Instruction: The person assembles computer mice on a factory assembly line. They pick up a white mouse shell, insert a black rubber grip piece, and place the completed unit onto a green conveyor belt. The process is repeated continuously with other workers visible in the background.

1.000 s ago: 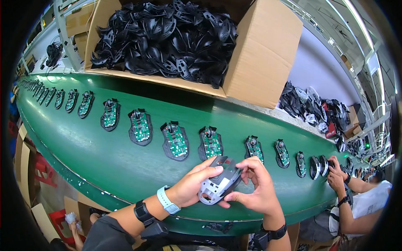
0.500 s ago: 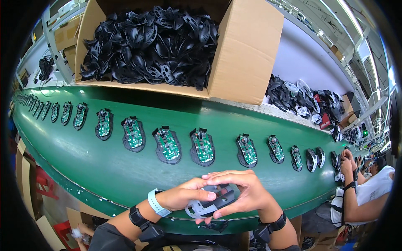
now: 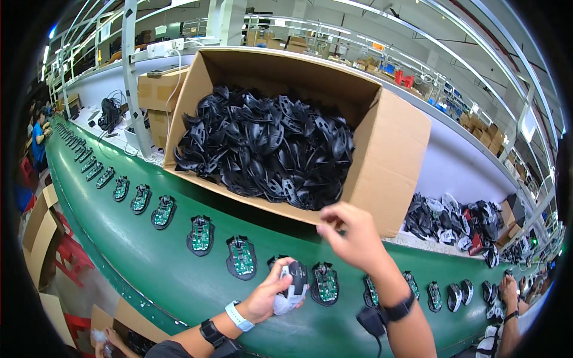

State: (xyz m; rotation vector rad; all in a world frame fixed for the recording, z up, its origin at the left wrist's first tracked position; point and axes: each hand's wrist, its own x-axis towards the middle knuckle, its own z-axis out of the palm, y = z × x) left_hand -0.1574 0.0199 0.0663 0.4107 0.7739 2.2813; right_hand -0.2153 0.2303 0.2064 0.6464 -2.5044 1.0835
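My left hand (image 3: pixel 270 296) is closed round a computer mouse top shell (image 3: pixel 296 284), pale grey and white with a black part along its upper side. It is held above the green conveyor belt (image 3: pixel 179 286). My right hand (image 3: pixel 356 238) is raised at the front right corner of a big carton (image 3: pixel 388 161), its fingers bent with thumb and forefinger apart; nothing shows in its grasp. Inside the carton lies a heap of black curved plastic parts (image 3: pixel 262 146). Mouse bases with green circuit boards (image 3: pixel 242 258) stand in a row on the belt, one partly hidden behind my left hand.
To the right, a shelf bears a pile of black and white plastic parts (image 3: pixel 447 221). Further along the belt are mice with shells (image 3: pixel 455 296) and a co-worker's hand (image 3: pixel 509 289). Open cartons (image 3: pixel 39 238) and a red stool (image 3: pixel 74 262) are at the left.
My hands have parted: the left keeps the mouse shell, while the right has let go and risen toward the carton. The view has tilted up, showing more of the carton and the hall.
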